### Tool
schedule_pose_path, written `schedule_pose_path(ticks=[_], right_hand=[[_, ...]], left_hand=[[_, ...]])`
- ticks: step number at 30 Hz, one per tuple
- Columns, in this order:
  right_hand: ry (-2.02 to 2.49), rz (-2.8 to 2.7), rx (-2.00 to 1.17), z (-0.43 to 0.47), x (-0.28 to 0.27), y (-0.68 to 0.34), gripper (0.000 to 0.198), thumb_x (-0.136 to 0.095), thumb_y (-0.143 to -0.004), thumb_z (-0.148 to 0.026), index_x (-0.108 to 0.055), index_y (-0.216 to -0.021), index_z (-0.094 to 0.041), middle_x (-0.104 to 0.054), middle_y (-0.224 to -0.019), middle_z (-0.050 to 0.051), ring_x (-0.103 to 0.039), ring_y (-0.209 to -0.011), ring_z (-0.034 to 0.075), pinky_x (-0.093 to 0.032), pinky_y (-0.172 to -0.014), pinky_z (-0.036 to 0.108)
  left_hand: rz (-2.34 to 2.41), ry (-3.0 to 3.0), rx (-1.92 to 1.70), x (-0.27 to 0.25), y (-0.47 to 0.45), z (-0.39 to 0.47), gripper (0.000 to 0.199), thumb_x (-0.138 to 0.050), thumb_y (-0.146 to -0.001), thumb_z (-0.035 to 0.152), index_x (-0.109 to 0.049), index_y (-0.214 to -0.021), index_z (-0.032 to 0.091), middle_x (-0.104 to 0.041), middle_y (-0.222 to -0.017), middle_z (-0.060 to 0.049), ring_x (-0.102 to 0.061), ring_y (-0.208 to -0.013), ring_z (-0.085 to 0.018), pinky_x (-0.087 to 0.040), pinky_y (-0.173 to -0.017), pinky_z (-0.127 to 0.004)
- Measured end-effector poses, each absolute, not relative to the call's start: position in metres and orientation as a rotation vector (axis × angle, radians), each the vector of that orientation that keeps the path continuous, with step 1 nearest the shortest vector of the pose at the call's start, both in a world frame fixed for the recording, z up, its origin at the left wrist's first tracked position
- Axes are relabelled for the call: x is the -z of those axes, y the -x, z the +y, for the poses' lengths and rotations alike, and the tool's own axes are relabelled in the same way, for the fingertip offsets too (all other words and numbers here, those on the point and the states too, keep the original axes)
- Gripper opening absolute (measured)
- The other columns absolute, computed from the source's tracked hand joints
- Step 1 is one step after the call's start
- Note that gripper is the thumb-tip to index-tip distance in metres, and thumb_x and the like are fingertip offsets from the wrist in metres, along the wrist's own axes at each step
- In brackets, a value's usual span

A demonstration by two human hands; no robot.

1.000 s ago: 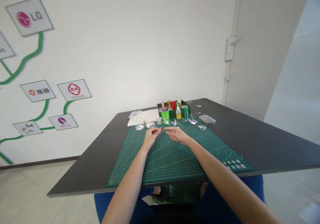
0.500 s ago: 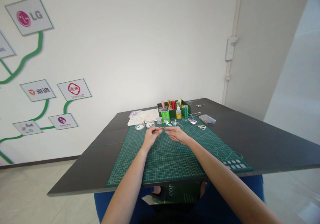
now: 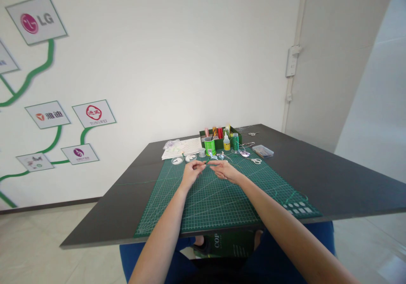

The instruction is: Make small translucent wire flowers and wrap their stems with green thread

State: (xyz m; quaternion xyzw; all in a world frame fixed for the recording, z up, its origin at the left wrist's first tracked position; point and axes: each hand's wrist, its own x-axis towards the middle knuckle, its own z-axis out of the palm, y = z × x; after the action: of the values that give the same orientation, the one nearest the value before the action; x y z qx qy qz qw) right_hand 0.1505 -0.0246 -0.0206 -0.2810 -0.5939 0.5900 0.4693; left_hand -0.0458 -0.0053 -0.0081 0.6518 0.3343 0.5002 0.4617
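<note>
The green piece (image 3: 207, 162) at the left grip (image 3: 191, 175) is too small to identify; fingers cover part of it. Contact with the right grip (image 3: 226, 171) cannot be determined. The forearms (image 3: 168, 224) hide parts of the mat (image 3: 218, 208) and extend beyond the lower edge. The cup (image 3: 209, 147) and bottle (image 3: 226, 143) obstruct the box (image 3: 219, 144). Contents of the case (image 3: 263, 151) are indistinct. The right edge cuts off the bench (image 3: 333, 165).
</note>
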Motion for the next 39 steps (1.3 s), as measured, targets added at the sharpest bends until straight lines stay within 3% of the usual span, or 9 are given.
schedule_pose_path(ticks=[8, 14, 18, 26, 33, 39], right_hand=[[0.686, -1.459, -1.447, -0.0247, 0.0201, -0.1508, 0.060, -0.077, -0.077, -0.042, -0.064, -0.124, -0.008, -0.037, -0.034, -0.015, -0.023, -0.031, 0.005, -0.016, -0.038, 0.021], [0.688, -1.460, -1.432, -0.0243, 0.0201, -0.1509, 0.060, -0.076, -0.077, -0.043, -0.064, -0.124, -0.008, -0.036, -0.034, -0.015, -0.023, -0.030, 0.005, -0.015, -0.037, 0.021], [0.693, -1.458, -1.422, -0.0250, 0.0190, -0.1506, 0.061, -0.076, -0.077, -0.043, -0.064, -0.125, -0.007, -0.036, -0.034, -0.014, -0.023, -0.030, 0.005, -0.016, -0.037, 0.020], [0.702, -1.460, -1.410, -0.0255, 0.0178, -0.1520, 0.060, -0.075, -0.078, -0.044, -0.065, -0.125, -0.008, -0.036, -0.034, -0.014, -0.023, -0.031, 0.005, -0.016, -0.038, 0.021], [0.695, -1.453, -1.420, -0.0241, 0.0197, -0.1513, 0.059, -0.076, -0.077, -0.043, -0.065, -0.123, -0.008, -0.036, -0.034, -0.015, -0.023, -0.030, 0.005, -0.015, -0.038, 0.021], [0.671, -1.453, -1.446, -0.0252, 0.0192, -0.1512, 0.057, -0.076, -0.077, -0.041, -0.064, -0.123, -0.009, -0.037, -0.035, -0.015, -0.024, -0.030, 0.005, -0.016, -0.038, 0.020]], left_hand=[[0.842, -1.613, -1.222, 0.0086, 0.0461, -0.0051, 0.039, -0.084, -0.067, 0.045, -0.068, -0.084, 0.014, -0.052, -0.049, 0.005, -0.042, -0.041, -0.008, -0.028, -0.041, -0.020], [0.791, -1.571, -1.229, 0.0051, 0.0451, -0.0081, 0.039, -0.086, -0.064, 0.043, -0.069, -0.083, 0.014, -0.063, -0.065, 0.002, -0.047, -0.047, -0.007, -0.034, -0.047, -0.020], [0.806, -1.591, -1.230, 0.0033, 0.0448, -0.0093, 0.039, -0.086, -0.063, 0.044, -0.073, -0.083, 0.014, -0.062, -0.062, 0.001, -0.046, -0.050, -0.008, -0.036, -0.050, -0.021], [0.843, -1.667, -1.199, 0.0024, 0.0464, -0.0088, 0.042, -0.076, -0.073, 0.054, -0.077, -0.082, 0.013, -0.071, -0.072, -0.005, -0.047, -0.052, -0.010, -0.033, -0.050, -0.023], [0.820, -1.708, -1.238, 0.0047, 0.0469, -0.0068, 0.037, -0.077, -0.074, 0.051, -0.076, -0.078, 0.014, -0.068, -0.068, -0.003, -0.049, -0.055, -0.012, -0.035, -0.052, -0.023], [0.826, -1.672, -1.241, 0.0072, 0.0465, -0.0066, 0.036, -0.080, -0.071, 0.048, -0.072, -0.076, 0.013, -0.063, -0.062, -0.001, -0.041, -0.048, -0.008, -0.029, -0.048, -0.021]])
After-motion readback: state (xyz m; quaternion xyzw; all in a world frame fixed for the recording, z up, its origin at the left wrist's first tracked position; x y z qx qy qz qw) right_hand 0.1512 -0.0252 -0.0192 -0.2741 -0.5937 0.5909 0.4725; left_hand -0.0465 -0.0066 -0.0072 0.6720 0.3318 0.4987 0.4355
